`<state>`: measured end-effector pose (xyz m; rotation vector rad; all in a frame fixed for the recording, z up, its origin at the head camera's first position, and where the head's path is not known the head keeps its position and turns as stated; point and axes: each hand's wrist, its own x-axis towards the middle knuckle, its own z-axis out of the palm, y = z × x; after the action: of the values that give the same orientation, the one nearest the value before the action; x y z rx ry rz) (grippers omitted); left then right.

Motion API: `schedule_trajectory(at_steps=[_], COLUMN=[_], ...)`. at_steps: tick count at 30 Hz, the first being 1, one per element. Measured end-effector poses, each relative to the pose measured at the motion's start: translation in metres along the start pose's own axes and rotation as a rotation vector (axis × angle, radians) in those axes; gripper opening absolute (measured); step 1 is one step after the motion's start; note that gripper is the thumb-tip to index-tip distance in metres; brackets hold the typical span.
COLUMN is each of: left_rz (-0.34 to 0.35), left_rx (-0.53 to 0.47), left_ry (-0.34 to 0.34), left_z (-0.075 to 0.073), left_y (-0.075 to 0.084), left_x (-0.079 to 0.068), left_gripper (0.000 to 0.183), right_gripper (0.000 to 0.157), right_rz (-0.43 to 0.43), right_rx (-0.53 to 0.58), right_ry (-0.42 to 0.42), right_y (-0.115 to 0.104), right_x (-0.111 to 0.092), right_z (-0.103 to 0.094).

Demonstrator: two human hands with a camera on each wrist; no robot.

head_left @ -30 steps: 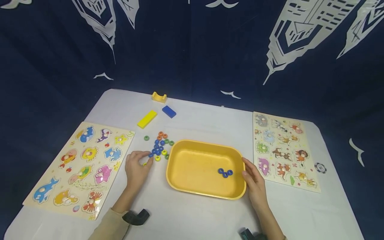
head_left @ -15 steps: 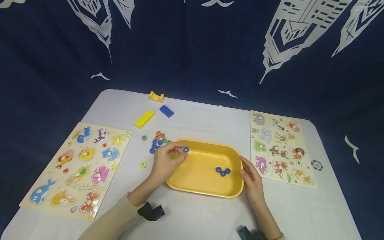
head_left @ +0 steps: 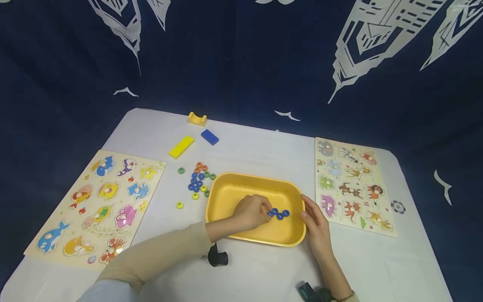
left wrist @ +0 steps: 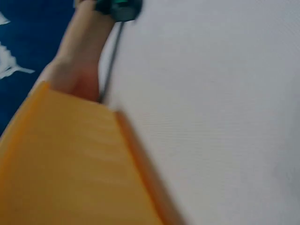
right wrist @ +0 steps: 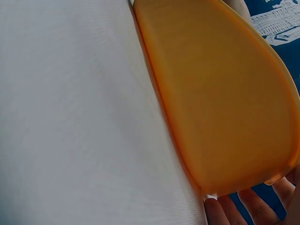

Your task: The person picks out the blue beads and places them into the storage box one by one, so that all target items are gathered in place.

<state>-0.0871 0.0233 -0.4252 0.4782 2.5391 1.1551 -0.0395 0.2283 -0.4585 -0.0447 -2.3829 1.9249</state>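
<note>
My left hand (head_left: 252,211) reaches into the yellow plastic tray (head_left: 241,240) and pinches a blue bead (head_left: 270,213) close to its floor. Beside that bead lie several other blue beads (head_left: 280,216). At the tray's right end, my right hand (head_left: 318,228) holds the rim, and in the right wrist view its fingers (right wrist: 255,206) show against the end wall. The left wrist view is blurred; the tray's side (left wrist: 79,154) fills its lower left, and the left fingers are not visible there.
Left of the tray lie loose blue beads (head_left: 196,187), orange beads (head_left: 199,165), green and yellow beads. Behind them are a yellow block (head_left: 182,147), a blue block (head_left: 209,137) and a notched block (head_left: 197,119). Animal puzzle boards (head_left: 124,197) flank both sides; a round chip (head_left: 398,206) sits far right.
My left hand has picked a blue bead from the loose group and carried it rightward, over the rim and down into the tray. My right hand has stayed at the tray's right end.
</note>
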Motion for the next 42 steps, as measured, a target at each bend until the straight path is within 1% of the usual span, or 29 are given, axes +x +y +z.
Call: schedule_trajectory(at_steps=[3,7,10,12,13,15,16,18,20,21,23,25,27,29,30,32,34,36,39,42], left_rz=[-0.007,0.025,0.039,0.042,0.058,0.112,0.152,0.246,0.327,0.358,0.390,0.398,0.359,0.297,0.257,0.167,0.088,0.027,-0.040,-0.075], left_rx=[0.087,0.154,0.139,0.114,0.110,0.094,0.089,0.073,0.025,-0.001,-0.075,-0.154,-0.205,-0.228,-0.230,-0.217,-0.186,-0.167,-0.133,-0.112], left_ry=[-0.029,-0.020,-0.017,-0.018,-0.010,0.015,0.038,0.112,0.212,0.276,0.407,0.536,0.654,0.745,0.783,0.832,0.852,0.853,0.836,0.816], left_z=[0.007,0.012,0.012,0.010,0.008,0.003,0.000,-0.007,-0.017,-0.024,-0.038,-0.054,-0.071,-0.084,-0.089,-0.096,-0.098,-0.097,-0.095,-0.093], left_y=[0.003,0.003,0.004,0.006,0.007,0.010,0.012,0.015,0.016,0.016,0.011,-0.001,-0.018,-0.040,-0.052,-0.074,-0.095,-0.111,-0.127,-0.137], left_x=[0.004,0.007,0.008,0.006,0.004,-0.002,-0.006,-0.016,-0.027,-0.032,-0.041,-0.048,-0.053,-0.056,-0.057,-0.059,-0.060,-0.061,-0.059,-0.057], left_gripper=[0.014,0.015,0.019,0.023,0.024,0.026,0.026,0.025,0.024,0.023,0.023,0.023,0.024,0.026,0.027,0.029,0.030,0.031,0.035,0.038], right_gripper=[0.039,0.039,0.039,0.039,0.039,0.039,0.039,0.039,0.039,0.039,0.039,0.039,0.039,0.039,0.039,0.039,0.039,0.039,0.039,0.039], right_rz=[0.003,0.003,0.001,0.000,0.000,0.002,0.002,0.005,0.006,0.007,0.009,0.010,0.013,0.011,0.011,0.010,0.006,0.002,-0.004,-0.007], right_rx=[-0.002,0.001,0.008,0.010,0.011,0.012,0.013,0.013,0.014,0.012,0.005,-0.003,-0.008,-0.008,-0.007,-0.001,-0.005,-0.008,-0.006,-0.005], right_ry=[0.009,0.015,0.017,0.018,0.017,0.017,0.014,0.013,0.013,0.012,0.013,0.012,0.014,0.016,0.014,0.014,0.011,0.007,0.007,0.001], right_y=[0.000,0.000,0.000,0.000,0.001,0.001,0.001,0.001,0.001,0.001,0.000,-0.001,-0.001,-0.002,-0.001,-0.001,-0.001,-0.001,-0.001,-0.001], right_x=[-0.001,-0.003,-0.003,-0.004,-0.004,-0.004,-0.004,-0.004,-0.004,-0.003,-0.003,-0.002,-0.001,-0.001,-0.001,0.000,0.000,0.000,0.000,0.000], right_z=[-0.001,-0.003,-0.004,-0.004,-0.004,-0.003,-0.003,-0.002,-0.001,-0.001,0.000,0.001,0.001,0.002,0.002,0.002,0.002,0.002,0.001,0.001])
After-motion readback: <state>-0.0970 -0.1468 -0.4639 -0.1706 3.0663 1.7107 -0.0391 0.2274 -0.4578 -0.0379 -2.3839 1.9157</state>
